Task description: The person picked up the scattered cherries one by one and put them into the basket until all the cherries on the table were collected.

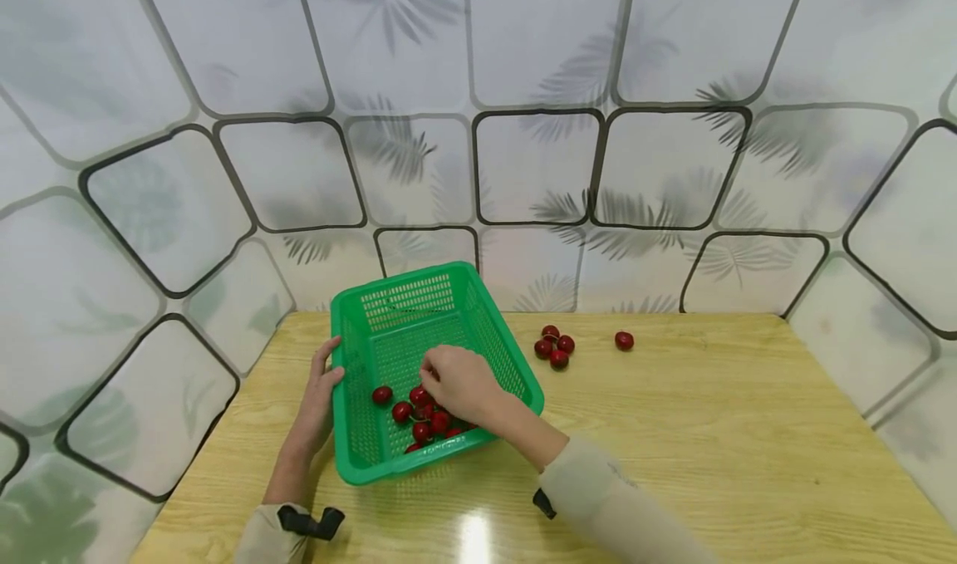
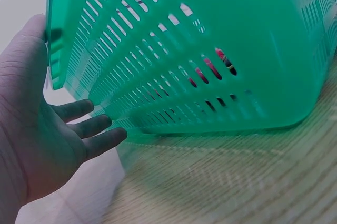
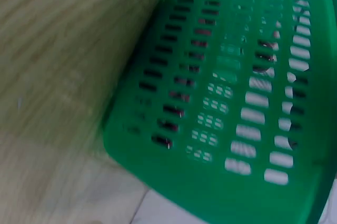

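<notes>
A green plastic basket (image 1: 351,456) stands on the table with several dark red cherries (image 1: 401,412) gathered toward its near side. My left hand (image 1: 316,398) is at the basket's left side. In the left wrist view, its thumb (image 2: 36,27) touches the rim, while the other fingers (image 2: 97,142) reach nearly straight toward the slotted wall. Over the cherries inside the basket is my right hand (image 1: 467,385), fingertips bent downward and together. A bit of dark red shows at those fingertips, apparently a cherry they pinch, mostly hidden. The right wrist view shows the basket's slotted wall (image 3: 205,182), no hand.
Right of the basket, several cherries (image 1: 558,359) lie in a cluster on the wooden table (image 1: 673,448). One single cherry (image 1: 624,340) sits farther right. A patterned curtain or wall covering (image 1: 538,165) rises behind the table's far edge.
</notes>
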A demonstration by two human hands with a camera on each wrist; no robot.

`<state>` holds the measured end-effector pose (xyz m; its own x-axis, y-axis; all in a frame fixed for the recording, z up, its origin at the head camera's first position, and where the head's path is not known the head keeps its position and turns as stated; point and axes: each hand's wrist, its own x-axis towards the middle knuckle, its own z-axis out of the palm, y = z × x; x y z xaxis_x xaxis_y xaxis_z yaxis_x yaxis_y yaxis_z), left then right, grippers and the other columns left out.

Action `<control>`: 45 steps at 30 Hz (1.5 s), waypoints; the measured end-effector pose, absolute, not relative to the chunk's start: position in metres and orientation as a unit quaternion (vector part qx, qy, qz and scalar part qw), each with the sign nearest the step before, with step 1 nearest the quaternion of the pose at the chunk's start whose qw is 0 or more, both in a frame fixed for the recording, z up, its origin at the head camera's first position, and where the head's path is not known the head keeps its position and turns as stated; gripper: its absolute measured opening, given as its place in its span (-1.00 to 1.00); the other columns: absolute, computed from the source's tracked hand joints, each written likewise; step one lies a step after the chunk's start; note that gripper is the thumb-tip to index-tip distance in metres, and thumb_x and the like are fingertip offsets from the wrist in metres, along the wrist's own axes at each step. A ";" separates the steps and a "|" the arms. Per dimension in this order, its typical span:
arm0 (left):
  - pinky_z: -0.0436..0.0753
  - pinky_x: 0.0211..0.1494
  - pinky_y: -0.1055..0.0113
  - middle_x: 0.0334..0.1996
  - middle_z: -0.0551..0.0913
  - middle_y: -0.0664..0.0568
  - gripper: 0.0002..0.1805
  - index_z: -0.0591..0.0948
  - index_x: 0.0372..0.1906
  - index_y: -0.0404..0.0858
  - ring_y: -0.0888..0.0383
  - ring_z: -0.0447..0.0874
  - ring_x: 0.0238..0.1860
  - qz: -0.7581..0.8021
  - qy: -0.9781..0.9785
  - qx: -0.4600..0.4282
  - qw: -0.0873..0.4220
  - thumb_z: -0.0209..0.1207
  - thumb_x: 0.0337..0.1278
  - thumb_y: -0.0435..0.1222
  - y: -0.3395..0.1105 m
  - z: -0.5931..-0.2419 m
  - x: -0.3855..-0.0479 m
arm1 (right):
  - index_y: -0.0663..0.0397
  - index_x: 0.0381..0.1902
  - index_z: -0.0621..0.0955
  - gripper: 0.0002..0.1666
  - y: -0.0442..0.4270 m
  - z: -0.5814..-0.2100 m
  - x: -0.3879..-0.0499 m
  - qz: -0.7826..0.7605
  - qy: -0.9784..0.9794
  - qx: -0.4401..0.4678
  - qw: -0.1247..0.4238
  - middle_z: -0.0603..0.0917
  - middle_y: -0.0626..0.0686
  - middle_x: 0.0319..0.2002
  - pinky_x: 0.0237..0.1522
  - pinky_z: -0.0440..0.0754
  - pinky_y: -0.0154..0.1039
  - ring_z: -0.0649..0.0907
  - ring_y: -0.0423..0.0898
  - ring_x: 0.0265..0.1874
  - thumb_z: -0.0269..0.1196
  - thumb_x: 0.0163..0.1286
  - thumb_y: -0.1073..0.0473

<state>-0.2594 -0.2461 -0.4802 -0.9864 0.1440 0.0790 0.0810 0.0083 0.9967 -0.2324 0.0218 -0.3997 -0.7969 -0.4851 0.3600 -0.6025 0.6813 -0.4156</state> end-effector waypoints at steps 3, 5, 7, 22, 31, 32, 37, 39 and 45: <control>0.64 -0.10 0.32 0.29 0.12 -0.37 -0.45 -0.05 0.55 0.02 0.14 0.55 -0.02 0.702 0.708 0.079 0.023 -0.29 0.59 -0.15 -0.246 -0.480 -0.260 | 0.02 -0.36 0.67 -0.82 0.010 -0.404 -0.230 0.261 -0.910 0.313 0.075 0.64 -0.10 -0.42 -0.50 0.43 -0.47 0.48 -0.31 -0.53 0.18 0.45 0.23; 0.65 -0.11 0.32 0.28 0.12 -0.37 -0.45 -0.05 0.54 0.02 0.15 0.56 -0.04 0.703 0.707 0.077 0.023 -0.30 0.59 -0.16 -0.245 -0.480 -0.260 | 0.00 -0.35 0.67 -0.83 0.003 -0.407 -0.229 0.260 -0.910 0.319 0.055 0.64 -0.12 -0.41 -0.49 0.44 -0.47 0.49 -0.33 -0.51 0.18 0.46 0.22; 0.64 -0.10 0.33 0.29 0.12 -0.37 -0.45 -0.05 0.55 0.01 0.17 0.57 -0.04 0.704 0.706 0.076 0.024 -0.30 0.59 -0.16 -0.246 -0.480 -0.261 | -0.01 -0.33 0.67 -0.84 -0.003 -0.410 -0.229 0.261 -0.910 0.321 0.033 0.65 -0.14 -0.39 -0.48 0.45 -0.48 0.49 -0.34 -0.50 0.18 0.46 0.20; 0.63 -0.08 0.36 0.36 0.07 -0.39 -0.49 -0.01 0.52 0.03 0.20 0.55 0.01 0.708 0.698 0.106 0.029 -0.31 0.60 -0.14 -0.248 -0.480 -0.261 | -0.11 -0.73 0.36 -0.56 -0.014 -0.421 -0.229 0.179 -0.943 0.279 -0.020 0.25 -0.19 -0.75 -0.67 0.19 -0.36 0.22 -0.26 -0.69 0.24 0.31 0.24; 0.60 0.00 0.36 0.47 -0.01 -0.24 -0.46 -0.06 0.55 0.00 0.09 0.42 0.16 0.707 0.702 0.082 0.038 -0.33 0.59 -0.15 -0.243 -0.476 -0.259 | -0.12 -0.82 0.10 -0.34 -0.014 -0.423 -0.227 0.168 -0.960 0.224 -0.028 -0.05 -0.17 -0.75 -0.69 0.01 -0.38 0.02 -0.25 -0.70 0.27 0.25 0.26; 0.60 0.00 0.35 0.47 -0.01 -0.25 -0.45 -0.06 0.55 0.00 0.09 0.42 0.16 0.708 0.701 0.081 0.037 -0.33 0.59 -0.16 -0.243 -0.475 -0.258 | -0.12 -0.82 0.10 -0.34 -0.014 -0.424 -0.227 0.169 -0.959 0.224 -0.029 -0.05 -0.17 -0.75 -0.69 0.01 -0.38 0.02 -0.25 -0.70 0.27 0.25 0.26; 0.60 0.00 0.33 0.47 0.00 -0.25 -0.45 -0.06 0.55 0.00 0.08 0.44 0.16 0.709 0.699 0.081 0.035 -0.33 0.59 -0.17 -0.243 -0.475 -0.258 | -0.11 -0.82 0.12 -0.36 -0.014 -0.423 -0.228 0.172 -0.960 0.219 -0.029 -0.02 -0.17 -0.76 -0.71 0.04 -0.37 0.04 -0.25 -0.71 0.28 0.24 0.25; 0.61 -0.01 0.33 0.48 0.00 -0.24 -0.45 -0.05 0.55 0.00 0.08 0.44 0.16 0.710 0.699 0.080 0.034 -0.33 0.59 -0.17 -0.243 -0.475 -0.259 | -0.11 -0.82 0.13 -0.36 -0.014 -0.422 -0.228 0.171 -0.961 0.217 -0.028 -0.01 -0.17 -0.77 -0.71 0.04 -0.37 0.04 -0.26 -0.71 0.28 0.24 0.24; 0.61 -0.02 0.32 0.46 0.01 -0.24 -0.46 -0.04 0.55 0.00 0.07 0.45 0.14 0.713 0.696 0.080 0.033 -0.32 0.58 -0.17 -0.243 -0.476 -0.259 | -0.10 -0.74 0.39 -0.57 -0.008 -0.418 -0.230 0.207 -0.954 0.218 -0.011 0.24 -0.21 -0.79 -0.74 0.18 -0.41 0.21 -0.31 -0.75 0.26 0.27 0.24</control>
